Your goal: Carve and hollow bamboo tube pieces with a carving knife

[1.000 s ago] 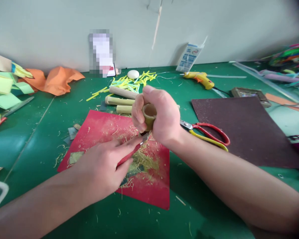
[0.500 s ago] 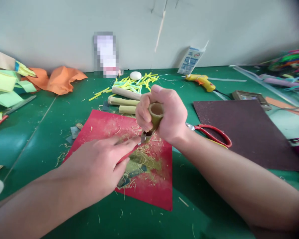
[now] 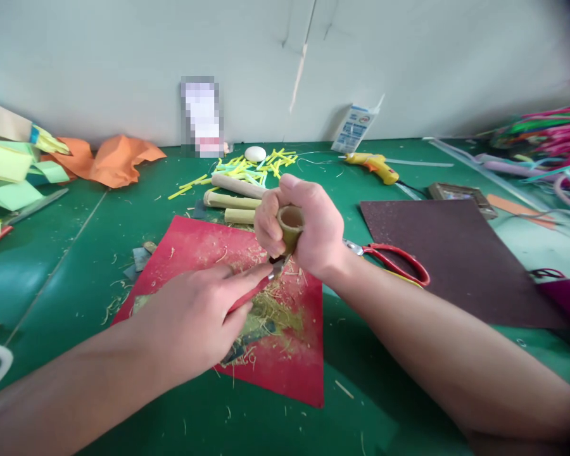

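Red-handled knife (image 3: 249,296) gripped in left hand (image 3: 194,316), blade at lower end of the bamboo tube (image 3: 292,231). Right hand (image 3: 308,225) clenched round the tube, open end up, tilted, above red sheet (image 3: 285,373) strewn with shavings (image 3: 275,310). Loose bamboo pieces (image 3: 232,201) just beyond. Red-and-yellow-handled scissors (image 3: 399,259) beside right wrist, partly over dark sheet (image 3: 456,259).

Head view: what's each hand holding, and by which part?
Left hand holds a red-handled tool by its handle; right hand grips a tube near its open end.
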Demonstrator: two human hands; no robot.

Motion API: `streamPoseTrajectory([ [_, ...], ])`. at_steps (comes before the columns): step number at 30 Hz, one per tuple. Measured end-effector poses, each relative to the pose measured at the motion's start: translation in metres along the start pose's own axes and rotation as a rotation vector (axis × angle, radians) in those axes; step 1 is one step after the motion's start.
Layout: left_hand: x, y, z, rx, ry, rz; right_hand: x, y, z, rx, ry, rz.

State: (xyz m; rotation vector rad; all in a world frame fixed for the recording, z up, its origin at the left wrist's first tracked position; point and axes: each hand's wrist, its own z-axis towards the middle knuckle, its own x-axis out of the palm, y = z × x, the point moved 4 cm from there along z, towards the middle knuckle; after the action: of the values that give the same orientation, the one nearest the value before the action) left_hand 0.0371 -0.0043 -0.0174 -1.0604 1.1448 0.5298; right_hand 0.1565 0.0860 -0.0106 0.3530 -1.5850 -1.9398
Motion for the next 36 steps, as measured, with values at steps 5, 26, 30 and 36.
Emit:
streamPoseTrajectory([
  [5, -0.011, 0.004, -0.004, -0.037, 0.027, 0.027, 0.0, -0.001, 0.001, -0.008, 0.023, -0.006],
  [26, 0.006, -0.001, 0.001, -0.026, -0.014, -0.01, 0.0, 0.0, 0.0, 0.016, -0.048, 0.026],
  [30, -0.006, 0.002, -0.002, -0.025, 0.012, 0.025, -0.001, -0.002, 0.001, -0.01, -0.017, 0.025],
  [36, -0.012, 0.005, -0.005, -0.026, 0.03, 0.02, -0.002, -0.002, 0.001, -0.034, -0.033, -0.019],
])
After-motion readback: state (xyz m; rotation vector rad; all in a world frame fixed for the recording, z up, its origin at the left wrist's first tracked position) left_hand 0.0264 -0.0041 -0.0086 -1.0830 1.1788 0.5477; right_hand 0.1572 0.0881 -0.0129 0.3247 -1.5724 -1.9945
